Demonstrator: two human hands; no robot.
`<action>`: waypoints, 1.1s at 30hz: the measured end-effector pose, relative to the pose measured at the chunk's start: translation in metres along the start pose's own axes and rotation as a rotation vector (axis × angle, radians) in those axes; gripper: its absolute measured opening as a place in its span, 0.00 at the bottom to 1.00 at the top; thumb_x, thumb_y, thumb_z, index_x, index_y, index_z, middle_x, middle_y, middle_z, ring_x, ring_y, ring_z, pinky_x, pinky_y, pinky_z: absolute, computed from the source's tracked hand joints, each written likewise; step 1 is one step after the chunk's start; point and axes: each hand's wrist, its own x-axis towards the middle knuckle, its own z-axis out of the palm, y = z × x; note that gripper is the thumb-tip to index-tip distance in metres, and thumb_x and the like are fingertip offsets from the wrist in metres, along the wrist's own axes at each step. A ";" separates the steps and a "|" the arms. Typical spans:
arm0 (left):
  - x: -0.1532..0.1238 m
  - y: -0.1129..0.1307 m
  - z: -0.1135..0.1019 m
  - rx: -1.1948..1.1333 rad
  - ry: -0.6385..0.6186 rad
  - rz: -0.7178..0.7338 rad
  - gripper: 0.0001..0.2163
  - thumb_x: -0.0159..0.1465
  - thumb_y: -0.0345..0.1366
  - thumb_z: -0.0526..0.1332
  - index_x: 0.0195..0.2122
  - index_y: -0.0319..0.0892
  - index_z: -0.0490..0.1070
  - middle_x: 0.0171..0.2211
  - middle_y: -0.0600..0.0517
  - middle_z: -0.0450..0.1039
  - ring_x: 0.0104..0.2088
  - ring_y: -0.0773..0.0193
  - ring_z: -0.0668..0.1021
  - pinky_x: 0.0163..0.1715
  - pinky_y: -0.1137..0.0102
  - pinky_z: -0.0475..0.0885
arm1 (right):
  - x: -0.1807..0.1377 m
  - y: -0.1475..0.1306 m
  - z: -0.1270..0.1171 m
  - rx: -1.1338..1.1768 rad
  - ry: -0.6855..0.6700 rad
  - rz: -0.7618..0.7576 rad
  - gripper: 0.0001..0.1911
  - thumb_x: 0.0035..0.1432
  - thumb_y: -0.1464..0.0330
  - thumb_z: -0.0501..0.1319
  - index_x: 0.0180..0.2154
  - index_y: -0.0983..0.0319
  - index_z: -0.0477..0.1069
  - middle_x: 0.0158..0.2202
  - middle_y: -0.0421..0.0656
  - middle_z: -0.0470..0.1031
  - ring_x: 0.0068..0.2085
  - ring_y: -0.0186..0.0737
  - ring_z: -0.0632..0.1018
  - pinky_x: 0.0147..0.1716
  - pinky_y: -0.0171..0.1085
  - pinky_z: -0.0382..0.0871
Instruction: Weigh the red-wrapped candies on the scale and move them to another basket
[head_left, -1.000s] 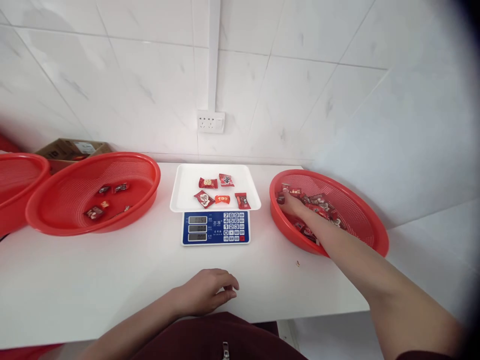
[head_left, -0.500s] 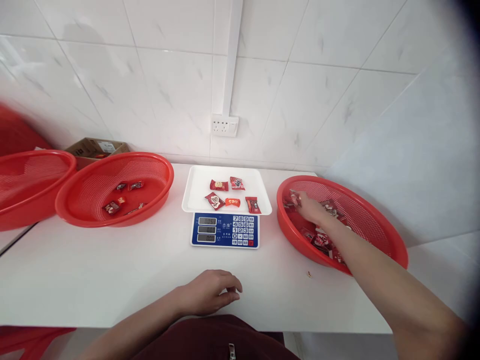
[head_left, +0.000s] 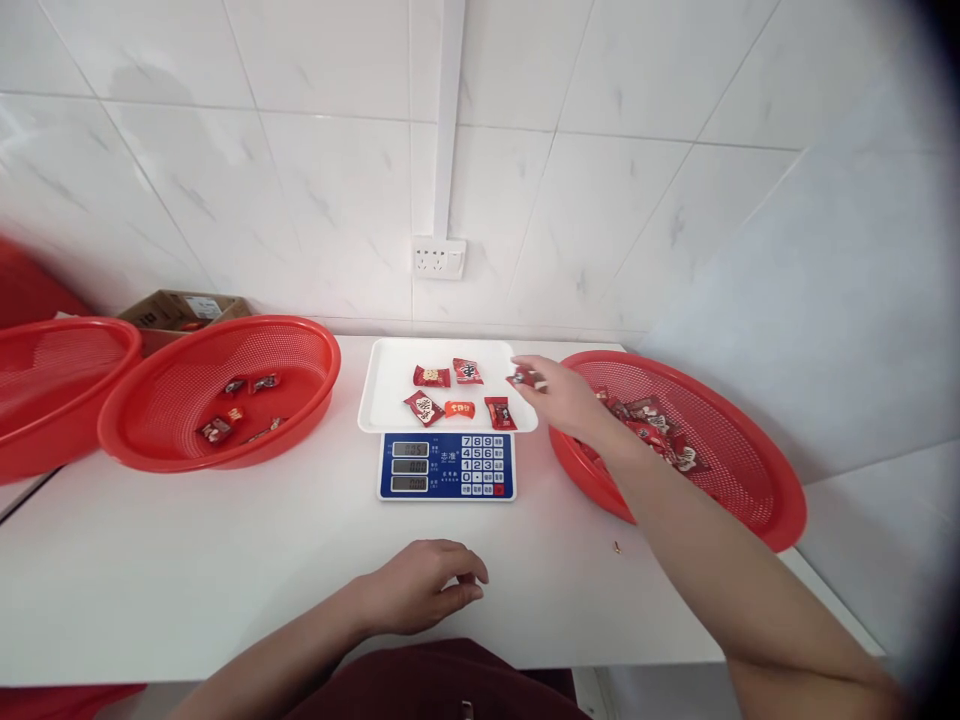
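My right hand (head_left: 555,390) pinches a red wrapped candy (head_left: 519,377) over the right edge of the scale's white tray (head_left: 382,385). Several wrapped candies lie spread on that tray, among them a small orange-red one (head_left: 460,409) and a dark red one (head_left: 500,413) at the lower right. In front of the tray is the blue panel of the digital scale (head_left: 448,467), with its keys and three displays. My left hand (head_left: 427,585) rests on the white table near its front edge, fingers loosely bent, thumb apart, holding nothing.
To the right, a red mesh basket (head_left: 784,515) holds many wrapped candies, partly behind my forearm. A second red basket (head_left: 120,440) on the left has several candies; another red basket (head_left: 60,400) and a cardboard box (head_left: 161,312) stand beyond. A tiny scrap (head_left: 617,547) lies on the table.
My right hand has come out of the right basket with a candy and moved left to the tray's edge. My left hand stays in place. The view has shifted slightly.
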 end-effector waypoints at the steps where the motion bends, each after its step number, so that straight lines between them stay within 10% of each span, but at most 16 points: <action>1: -0.001 0.000 0.000 0.000 0.004 -0.003 0.11 0.64 0.37 0.52 0.43 0.44 0.70 0.38 0.50 0.74 0.37 0.63 0.75 0.38 0.72 0.68 | 0.003 -0.006 0.009 0.041 -0.003 -0.046 0.21 0.57 0.68 0.53 0.54 0.57 0.62 0.52 0.45 0.69 0.48 0.42 0.73 0.46 0.40 0.68; 6: -0.007 -0.002 -0.002 -0.014 0.038 -0.026 0.11 0.64 0.37 0.51 0.43 0.44 0.70 0.37 0.50 0.74 0.35 0.64 0.74 0.36 0.72 0.69 | 0.003 -0.014 0.034 0.031 -0.039 -0.179 0.26 0.58 0.70 0.53 0.58 0.53 0.56 0.59 0.42 0.61 0.57 0.43 0.65 0.53 0.44 0.62; 12: -0.007 -0.006 -0.003 -0.010 0.034 -0.034 0.11 0.64 0.37 0.52 0.43 0.44 0.70 0.37 0.50 0.74 0.36 0.64 0.75 0.37 0.72 0.69 | -0.010 -0.001 0.035 -0.325 -0.205 0.001 0.20 0.56 0.68 0.57 0.52 0.56 0.65 0.51 0.48 0.69 0.50 0.52 0.70 0.44 0.44 0.67; 23: -0.001 -0.006 -0.001 0.009 0.010 0.011 0.11 0.65 0.37 0.51 0.43 0.43 0.70 0.39 0.50 0.74 0.38 0.63 0.75 0.40 0.72 0.67 | -0.032 -0.015 0.034 0.056 -0.076 -0.067 0.20 0.59 0.66 0.54 0.54 0.54 0.63 0.58 0.43 0.61 0.55 0.46 0.67 0.52 0.45 0.63; 30: 0.000 -0.009 0.002 -0.104 -0.077 0.004 0.13 0.61 0.41 0.58 0.44 0.42 0.70 0.40 0.49 0.75 0.38 0.62 0.75 0.38 0.72 0.68 | -0.124 -0.019 0.073 0.642 -0.685 -0.125 0.31 0.53 0.59 0.61 0.57 0.53 0.58 0.60 0.43 0.60 0.58 0.45 0.64 0.55 0.45 0.61; 33: 0.006 -0.009 0.005 -0.161 -0.214 0.047 0.14 0.58 0.41 0.62 0.44 0.42 0.72 0.41 0.50 0.75 0.39 0.61 0.76 0.37 0.73 0.69 | -0.146 -0.026 0.102 0.739 -0.734 -0.075 0.34 0.50 0.60 0.64 0.58 0.56 0.58 0.60 0.45 0.60 0.59 0.47 0.62 0.57 0.47 0.57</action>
